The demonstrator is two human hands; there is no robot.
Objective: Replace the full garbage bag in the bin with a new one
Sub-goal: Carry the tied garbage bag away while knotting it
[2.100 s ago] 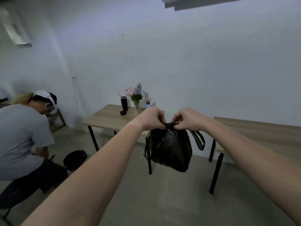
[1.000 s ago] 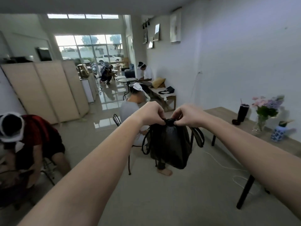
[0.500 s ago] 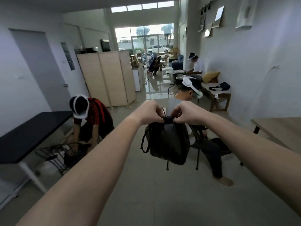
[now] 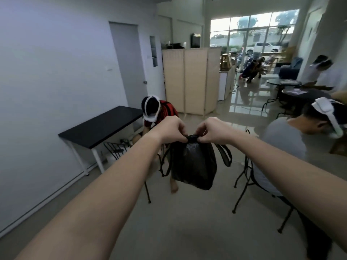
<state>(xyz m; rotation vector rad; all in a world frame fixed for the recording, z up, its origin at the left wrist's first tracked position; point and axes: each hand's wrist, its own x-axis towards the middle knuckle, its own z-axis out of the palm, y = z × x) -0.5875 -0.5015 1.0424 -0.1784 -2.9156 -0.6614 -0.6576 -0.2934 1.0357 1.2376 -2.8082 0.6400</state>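
A full black garbage bag [image 4: 194, 166] hangs in the air in front of me, bunched into a knot at its top. My left hand [image 4: 170, 128] pinches the knot from the left and my right hand [image 4: 212, 129] pinches it from the right, both arms stretched forward. Two loose handle loops dangle on either side of the bag. No bin shows in this view.
A black-topped table [image 4: 101, 126] stands against the left wall. A person in red [image 4: 159, 111] crouches behind the bag. Another person in grey [image 4: 287, 143] sits on a black metal chair [image 4: 244, 177] at right. A folding screen [image 4: 191, 79] stands further back.
The view has swung left across the room, from the wooden tables to the door and black table. Both hands keep the same grip on the bag's knot.
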